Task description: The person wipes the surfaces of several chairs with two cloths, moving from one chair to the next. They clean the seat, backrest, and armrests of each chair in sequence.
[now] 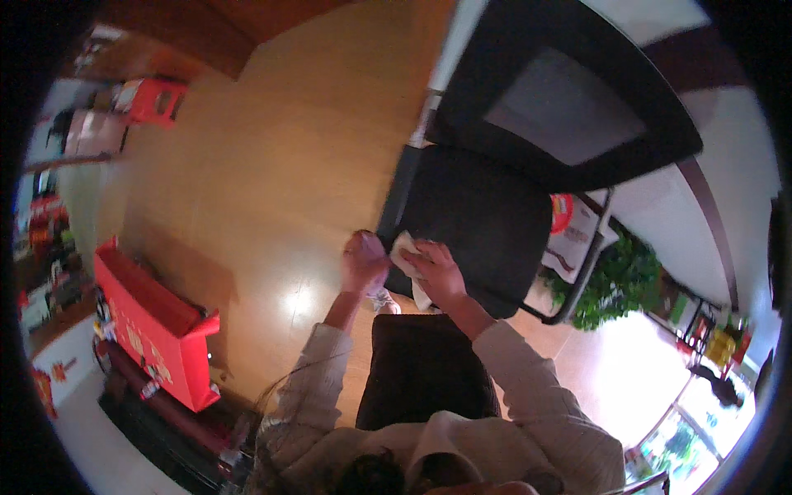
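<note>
My right hand (436, 272) is closed on a pale cloth (405, 253), over the near corner of the black chair seat (476, 223). Part of the cloth hangs below my fingers. Beside it on the left, my left hand (364, 263) is at the seat's left edge; blur hides whether its fingers hold anything. The chair's black backrest (563, 105), with a grey mesh panel, leans to the upper right. Below my hands lies the dark fabric of my clothing (427, 371), and part of a shoe (385, 303) shows between my arms.
A large red paper bag (158, 334) stands at the lower left. At the upper left is a red stool (158, 102). A green leafy plant (619, 278) and a white printed bag (575, 238) are behind the chair's metal armrest (585, 272). The floor (278, 161) is light brown.
</note>
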### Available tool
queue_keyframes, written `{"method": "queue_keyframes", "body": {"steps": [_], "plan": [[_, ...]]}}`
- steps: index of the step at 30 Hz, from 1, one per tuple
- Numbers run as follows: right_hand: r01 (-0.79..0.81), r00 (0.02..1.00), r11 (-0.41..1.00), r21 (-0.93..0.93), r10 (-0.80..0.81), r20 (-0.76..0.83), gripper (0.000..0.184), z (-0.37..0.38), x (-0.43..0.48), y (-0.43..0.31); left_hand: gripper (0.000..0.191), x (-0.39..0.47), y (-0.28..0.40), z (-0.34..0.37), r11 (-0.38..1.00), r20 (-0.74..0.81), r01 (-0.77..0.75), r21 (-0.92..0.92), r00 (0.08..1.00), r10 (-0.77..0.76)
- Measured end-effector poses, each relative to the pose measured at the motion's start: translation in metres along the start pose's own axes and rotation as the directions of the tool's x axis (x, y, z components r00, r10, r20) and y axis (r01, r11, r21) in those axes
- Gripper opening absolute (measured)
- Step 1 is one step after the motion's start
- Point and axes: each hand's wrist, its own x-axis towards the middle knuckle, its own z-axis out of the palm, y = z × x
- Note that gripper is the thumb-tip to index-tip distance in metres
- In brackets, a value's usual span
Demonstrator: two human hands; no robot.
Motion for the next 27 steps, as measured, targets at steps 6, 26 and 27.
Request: {"method": "queue_keyframes", "body": {"steps": [6,26,27], "plan": [[-0.644,0.581,0.755,0.121,0.586,-0.565,0.04,-0.132,-0.154,0.076,0.05,0.049,0.03,0.007,0.803,-0.335,-0.517,0.296,0.731,0.595],[-0.812,0.51,0.582,-0.045,0.67,-0.54,0.069,-0.232,-0.047,0.281,0.059,0.061,0.046,0.037,0.821,-0.225,-0.343,0.457,0.848,0.48],[-0.794,0.553,0.6,-0.095,0.649,-0.523,0.069,-0.229,-0.058,0.279,0.061,0.066,0.05,0.04,0.815,-0.219,-0.293,0.5,0.868,0.446]]}}
